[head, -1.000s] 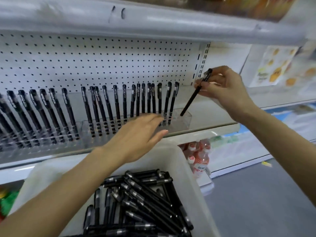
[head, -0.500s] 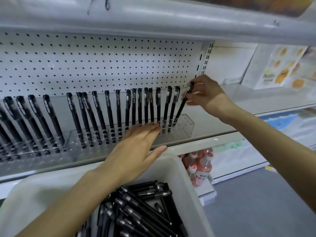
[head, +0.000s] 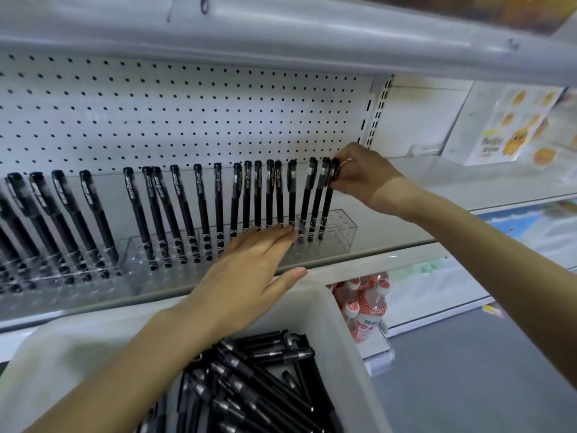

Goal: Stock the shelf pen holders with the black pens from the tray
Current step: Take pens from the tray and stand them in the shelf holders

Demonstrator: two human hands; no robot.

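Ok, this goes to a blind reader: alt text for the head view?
The right hand pinches a slim black pen standing in the clear plastic shelf holder; the flat left hand touches its front, above a white plastic tray of pens.

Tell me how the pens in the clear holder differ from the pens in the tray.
The holder pens stand on end in a spaced row in the clear holder; the tray pens lie flat, heaped and crossing in the white tray. The right hand pinches one holder pen; neither hand holds a tray pen. Both are black and capped.
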